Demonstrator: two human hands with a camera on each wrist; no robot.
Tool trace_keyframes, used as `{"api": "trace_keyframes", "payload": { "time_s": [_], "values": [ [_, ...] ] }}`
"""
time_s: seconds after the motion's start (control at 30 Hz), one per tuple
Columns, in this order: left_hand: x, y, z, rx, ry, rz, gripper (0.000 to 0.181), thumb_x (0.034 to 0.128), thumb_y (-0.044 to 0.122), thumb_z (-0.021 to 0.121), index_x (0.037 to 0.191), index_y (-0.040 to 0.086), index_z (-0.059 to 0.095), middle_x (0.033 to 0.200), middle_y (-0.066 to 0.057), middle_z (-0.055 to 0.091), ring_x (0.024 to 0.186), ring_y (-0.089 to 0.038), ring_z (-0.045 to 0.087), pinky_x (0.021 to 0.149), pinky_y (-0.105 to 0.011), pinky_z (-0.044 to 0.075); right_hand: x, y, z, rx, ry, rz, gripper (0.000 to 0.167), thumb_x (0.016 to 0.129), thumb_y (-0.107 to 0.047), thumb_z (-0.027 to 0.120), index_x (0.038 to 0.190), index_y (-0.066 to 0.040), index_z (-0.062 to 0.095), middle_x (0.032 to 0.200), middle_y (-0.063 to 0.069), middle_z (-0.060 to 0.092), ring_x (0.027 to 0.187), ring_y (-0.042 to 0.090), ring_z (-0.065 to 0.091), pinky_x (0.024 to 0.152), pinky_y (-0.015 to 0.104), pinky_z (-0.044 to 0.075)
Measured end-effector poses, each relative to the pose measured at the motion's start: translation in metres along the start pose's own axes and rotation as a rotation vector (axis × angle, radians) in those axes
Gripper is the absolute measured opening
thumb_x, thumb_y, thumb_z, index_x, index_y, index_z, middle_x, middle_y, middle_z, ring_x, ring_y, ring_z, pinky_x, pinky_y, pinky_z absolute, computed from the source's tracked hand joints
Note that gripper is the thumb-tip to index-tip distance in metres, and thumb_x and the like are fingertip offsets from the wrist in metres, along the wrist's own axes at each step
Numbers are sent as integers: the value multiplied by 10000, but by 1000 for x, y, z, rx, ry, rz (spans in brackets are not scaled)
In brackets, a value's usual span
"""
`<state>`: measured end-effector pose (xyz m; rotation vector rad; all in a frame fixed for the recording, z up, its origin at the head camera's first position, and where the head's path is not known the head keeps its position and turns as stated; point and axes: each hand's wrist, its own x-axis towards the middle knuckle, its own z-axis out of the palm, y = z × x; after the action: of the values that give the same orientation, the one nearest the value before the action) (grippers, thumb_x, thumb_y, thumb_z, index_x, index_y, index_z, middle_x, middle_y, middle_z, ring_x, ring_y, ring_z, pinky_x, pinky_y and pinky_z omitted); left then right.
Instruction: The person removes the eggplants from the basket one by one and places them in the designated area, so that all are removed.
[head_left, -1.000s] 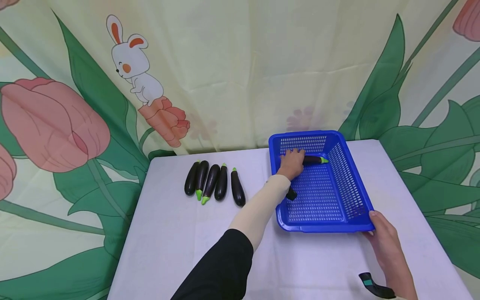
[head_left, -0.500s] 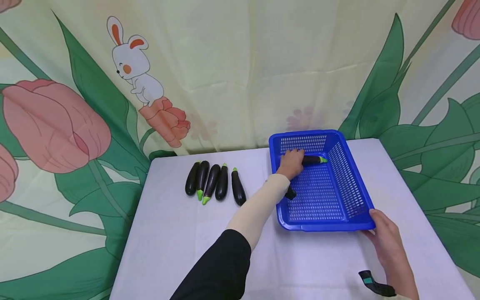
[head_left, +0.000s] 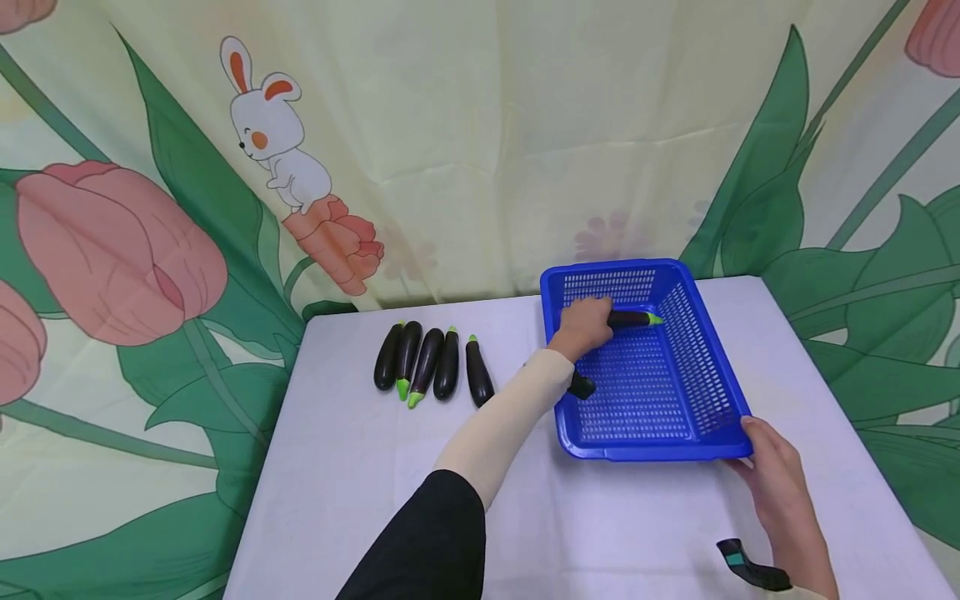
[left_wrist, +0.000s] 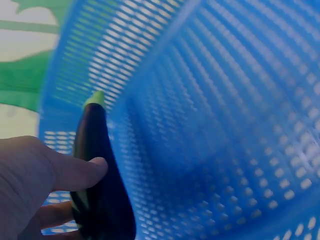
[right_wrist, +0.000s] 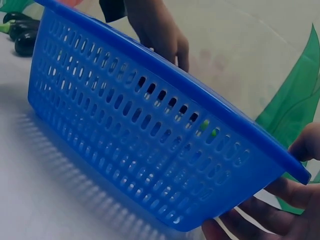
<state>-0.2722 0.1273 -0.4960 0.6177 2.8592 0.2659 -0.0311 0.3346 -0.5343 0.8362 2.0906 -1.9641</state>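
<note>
My left hand (head_left: 583, 327) is inside the blue plastic basket (head_left: 567, 446) near its far left part. Its thumb and fingers grip a dark purple eggplant (head_left: 632, 319), whose green stem end points right. In the left wrist view the thumb lies across the eggplant (left_wrist: 102, 200), close to the basket's perforated wall (left_wrist: 112, 55). At the basket's near right corner, my right hand (head_left: 772, 471) holds the rim, thumb on top and fingers underneath. The right wrist view shows those fingers (right_wrist: 270, 215) spread below the basket, which is raised at that corner.
Several eggplants (head_left: 426, 363) lie side by side on the white-covered table (head_left: 337, 483), left of the basket. One eggplant (head_left: 477, 372) lies a little apart, nearer my left forearm. A printed curtain (head_left: 465, 150) hangs behind the table.
My left hand and the gripped eggplant shift very slightly, and the left elbow drops a little to the left. The right hand keeps its hold on the basket.
</note>
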Motion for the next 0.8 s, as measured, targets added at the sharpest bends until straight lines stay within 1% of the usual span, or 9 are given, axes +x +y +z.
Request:
{"api": "trace_keyframes", "payload": {
  "time_s": [0.07, 0.17, 0.23, 0.4, 0.43, 0.53, 0.67, 0.8],
  "values": [
    [-3, 1, -3, -34, 18, 10, 297, 980, 267, 673, 1273, 223, 661, 1197, 37, 727, 1022, -163, 675, 852, -365, 582, 0, -1, 1, -6, 0, 6, 830, 1077, -613, 326, 1670, -58, 158, 1760, 179, 76, 1564, 295, 255, 1208, 522, 241],
    [-9, 2, -11, -83, 55, 20, 355, 983, 299, 688, 1332, 238, 653, 1185, 46, 725, 984, -125, 660, 814, -314, 565, 1, -3, 2, -16, -1, 9, 824, 1081, -610, 310, 1673, -63, 141, 1762, 173, 57, 1590, 392, 185, 1210, 551, 232],
    [-15, 2, -17, -116, 80, 22, 388, 981, 321, 701, 1357, 243, 650, 1191, 49, 729, 979, -110, 657, 806, -293, 557, 0, -3, 2, -20, 2, 9, 818, 1082, -607, 313, 1673, -65, 149, 1761, 174, 66, 1588, 388, 198, 1210, 546, 237],
    [-29, 2, -27, -210, 133, 17, 412, 978, 347, 713, 1375, 260, 645, 1215, 56, 732, 972, -94, 654, 787, -270, 535, 0, 0, 1, -19, 9, 1, 835, 1070, -622, 344, 1666, -58, 190, 1754, 189, 112, 1499, 248, 317, 1198, 498, 260],
    [-33, 2, -28, -231, 142, 14, 414, 978, 346, 716, 1377, 262, 644, 1224, 56, 731, 978, -93, 656, 793, -267, 535, 0, 0, 1, -16, 6, -2, 835, 1069, -620, 349, 1665, -55, 193, 1753, 193, 114, 1476, 221, 335, 1200, 493, 258],
    [-43, 0, -31, -291, 176, 11, 423, 978, 343, 723, 1385, 258, 640, 1243, 51, 725, 1015, -97, 663, 831, -268, 537, 0, 1, 0, -1, 1, -1, 845, 1064, -627, 361, 1666, -59, 192, 1754, 187, 116, 1460, 196, 349, 1208, 476, 264],
    [-56, -3, -35, -377, 220, 19, 438, 981, 333, 725, 1399, 237, 634, 1264, 34, 718, 1062, -113, 663, 879, -284, 538, 0, 0, 1, 1, 5, 12, 846, 1065, -629, 350, 1670, -65, 172, 1758, 182, 96, 1511, 252, 301, 1208, 485, 263],
    [-68, -6, -38, -481, 245, 18, 458, 984, 318, 723, 1421, 221, 622, 1306, 27, 708, 1074, -116, 656, 872, -282, 528, 0, -1, 1, 4, 12, 28, 845, 1067, -629, 335, 1674, -71, 152, 1763, 170, 72, 1551, 313, 238, 1215, 521, 242]
  ]
}}
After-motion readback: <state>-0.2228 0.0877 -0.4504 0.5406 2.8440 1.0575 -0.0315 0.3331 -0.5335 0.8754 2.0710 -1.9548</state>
